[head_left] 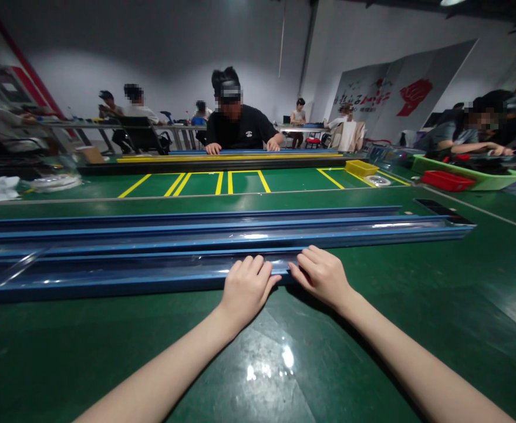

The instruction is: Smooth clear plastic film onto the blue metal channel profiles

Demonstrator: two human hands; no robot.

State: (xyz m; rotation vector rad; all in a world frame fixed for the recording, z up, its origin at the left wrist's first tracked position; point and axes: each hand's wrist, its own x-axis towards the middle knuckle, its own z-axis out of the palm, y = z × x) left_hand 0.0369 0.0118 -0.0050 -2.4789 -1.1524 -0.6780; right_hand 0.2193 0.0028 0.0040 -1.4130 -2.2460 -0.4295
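A long blue rail (121,275), shaped like a channel and lined with shiny clear plastic, lies across the table in front of me. My left hand (246,291) is closed over its near edge, fingers curled into the channel and thumb pointing right. Close by, at the rail's right end, my right hand (326,276) grips it with bent fingers and the thumb on the near side. The fingertips of both hands are partly hidden. Just behind lies another blue rail (187,239), parallel to the first and reaching farther right.
A thin blue rail (187,216) lies farther back. A dark phone-like slab (442,211) rests near the rails' right end. Beyond are yellow tape marks, a yellow tray (361,169), a red tray (447,180) and a green bin (491,179). A co-worker (244,126) sits opposite.
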